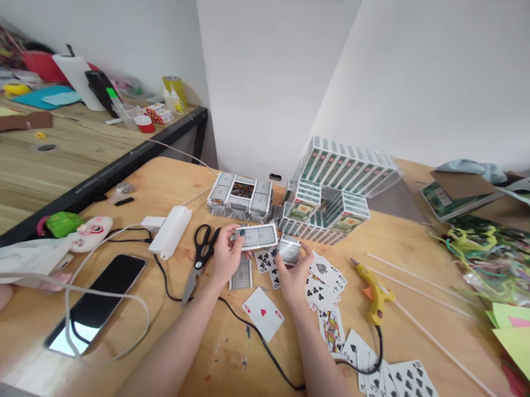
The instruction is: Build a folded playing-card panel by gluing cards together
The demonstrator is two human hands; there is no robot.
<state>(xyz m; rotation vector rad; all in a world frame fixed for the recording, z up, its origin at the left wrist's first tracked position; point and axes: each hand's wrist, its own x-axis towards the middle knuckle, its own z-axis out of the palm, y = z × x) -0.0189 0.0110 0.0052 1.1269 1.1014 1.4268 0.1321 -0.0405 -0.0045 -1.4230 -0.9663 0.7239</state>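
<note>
My left hand (227,256) is closed on a grey-backed playing card (260,238), thumb on top; it looks like a strip or a folded card, possibly more than one layer. Shorter and also grey-backed is the folded card (290,250) pinched in my right hand (294,276), its near end close to the first. Beneath my hands lie a face-down card (241,274) and loose face-up cards (320,290). The ace of hearts (263,313) rests between my forearms. Behind stands a box-like construction of cards (241,196).
Stacked green-and-white card boxes (329,206) stand behind my right hand. Black scissors (200,257) lie left, with a white adapter (171,231) and phone (98,303). A yellow glue gun (375,292), its cord crossing the table, white sticks and fanned spades (397,382) are right.
</note>
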